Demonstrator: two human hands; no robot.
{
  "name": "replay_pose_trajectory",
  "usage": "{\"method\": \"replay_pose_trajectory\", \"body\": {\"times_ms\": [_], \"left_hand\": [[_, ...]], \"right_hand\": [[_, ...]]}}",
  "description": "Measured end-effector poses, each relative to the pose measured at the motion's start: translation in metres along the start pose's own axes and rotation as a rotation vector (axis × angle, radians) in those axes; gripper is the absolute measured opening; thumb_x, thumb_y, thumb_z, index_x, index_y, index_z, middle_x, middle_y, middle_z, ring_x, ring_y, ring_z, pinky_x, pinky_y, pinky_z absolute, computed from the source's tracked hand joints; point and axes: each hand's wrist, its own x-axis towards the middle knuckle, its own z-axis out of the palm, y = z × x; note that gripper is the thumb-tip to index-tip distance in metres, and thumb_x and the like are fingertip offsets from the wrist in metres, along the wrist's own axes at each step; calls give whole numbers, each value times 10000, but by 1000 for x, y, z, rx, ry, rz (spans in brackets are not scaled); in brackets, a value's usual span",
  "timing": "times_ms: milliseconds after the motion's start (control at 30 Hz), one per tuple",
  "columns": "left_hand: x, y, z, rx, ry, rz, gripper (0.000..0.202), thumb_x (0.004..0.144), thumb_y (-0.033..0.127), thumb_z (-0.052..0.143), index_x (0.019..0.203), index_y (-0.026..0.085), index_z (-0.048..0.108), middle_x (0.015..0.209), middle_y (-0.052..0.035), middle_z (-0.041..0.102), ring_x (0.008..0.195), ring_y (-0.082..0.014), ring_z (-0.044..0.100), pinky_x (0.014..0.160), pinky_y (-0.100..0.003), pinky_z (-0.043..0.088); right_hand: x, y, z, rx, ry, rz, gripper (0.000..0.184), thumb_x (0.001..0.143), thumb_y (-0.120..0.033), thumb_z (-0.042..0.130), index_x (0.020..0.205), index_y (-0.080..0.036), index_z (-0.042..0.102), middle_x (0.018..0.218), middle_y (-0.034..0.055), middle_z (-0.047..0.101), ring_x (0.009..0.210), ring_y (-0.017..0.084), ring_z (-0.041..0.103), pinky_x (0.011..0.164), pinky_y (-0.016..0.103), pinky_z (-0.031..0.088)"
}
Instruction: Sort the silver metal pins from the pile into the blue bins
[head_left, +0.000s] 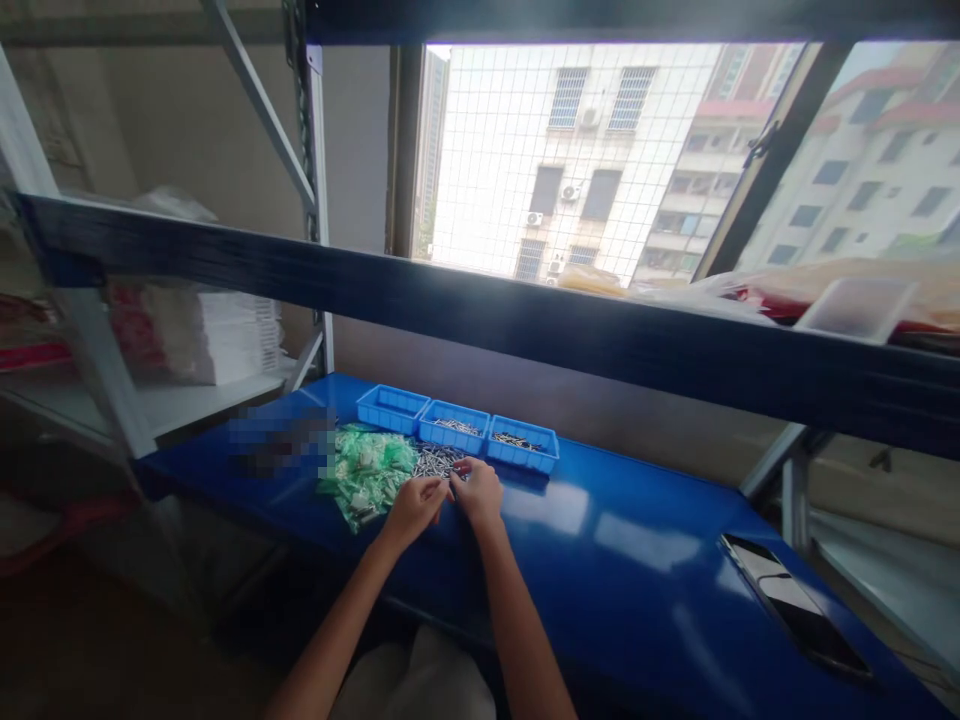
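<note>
Just ahead at eleven o'clock, loosely heaped slim silvery metal pieces [432, 461].
Holds left hand [418, 506] and right hand [478, 489] close, bunched at the tips; cannot tell whether pinching anything. Has green packets [371, 472] crowding in at nine, blue trays [454, 438] at twelve, phone [795, 602] well apart toward four on the worktop [615, 585].

From here the blue tabletop [600, 610] looks smooth and glossy, throwing back the daylight. The bins [523, 458] are plastic with a soft sheen; the small loose pieces [433, 461] glint like bare metal. The green bags [367, 470] are thin, crinkled plastic, the phone [796, 605] glass-slick, the shelf beam [525, 325] painted metal.
</note>
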Motion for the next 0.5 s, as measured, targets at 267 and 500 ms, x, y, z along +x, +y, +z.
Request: {"method": "replay_pose_trajectory", "body": {"times_ms": [267,500], "left_hand": [[2,-3,1,29,-11,-31,409,791,430,377,676,141,643,383,39,472,319,-73,398,396,-194,309],[1,-1,1,6,-12,6,428,797,444,367,659,142,637,390,35,480,312,-70,408,384,-188,309]], "right_hand": [[2,11,3,-7,143,-6,210,742,-333,511,849,-264,678,840,-6,688,835,184,619,719,261,436],[-1,16,0,-19,106,24,248,728,-397,523,870,-279,689,856,-16,692,850,187,620,734,257,444]]}}
